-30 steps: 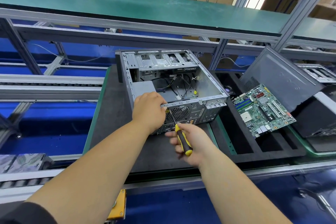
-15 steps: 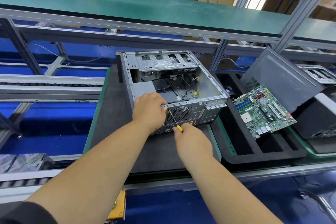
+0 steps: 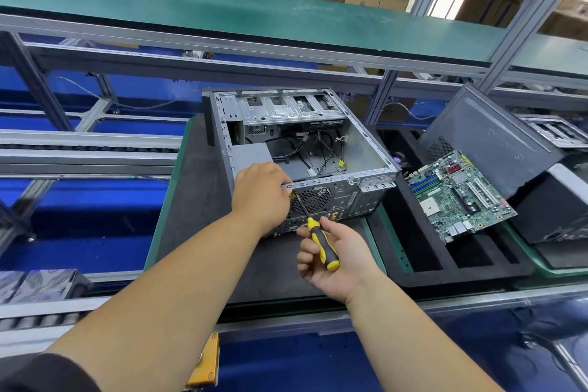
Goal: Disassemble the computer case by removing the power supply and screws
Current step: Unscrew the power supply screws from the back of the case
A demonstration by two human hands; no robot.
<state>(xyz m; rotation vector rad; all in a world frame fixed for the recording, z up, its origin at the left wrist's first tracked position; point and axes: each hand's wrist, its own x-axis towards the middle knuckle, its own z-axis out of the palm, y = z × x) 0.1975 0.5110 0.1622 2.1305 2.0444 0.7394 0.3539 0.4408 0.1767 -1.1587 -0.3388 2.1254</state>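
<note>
The open grey steel computer case (image 3: 302, 149) lies on its side on a dark foam pad (image 3: 197, 200) on the bench, with its rear panel facing the person. Loose black and coloured cables (image 3: 321, 149) lie inside; the grey box of the power supply (image 3: 251, 154) sits in the near left corner of the case.

The left hand (image 3: 259, 192) rests on the upper rear edge of the case, fingers curled over the rim beside the round fan grille (image 3: 315, 200); this grip holds the case edge.

The right hand (image 3: 334, 256) is palm-up, its grip loosely curled round a yellow-and-black-handled screwdriver (image 3: 321, 243). The shaft slants up and left to the rear panel just under the left hand; the tip and any screw there are hidden.

To the right, a green motherboard (image 3: 458, 197) lies tilted across a black compartmented foam tray (image 3: 423, 264). A dark grey side panel (image 3: 486, 143) leans behind it. A green-topped shelf (image 3: 254, 13) runs above the bench.
</note>
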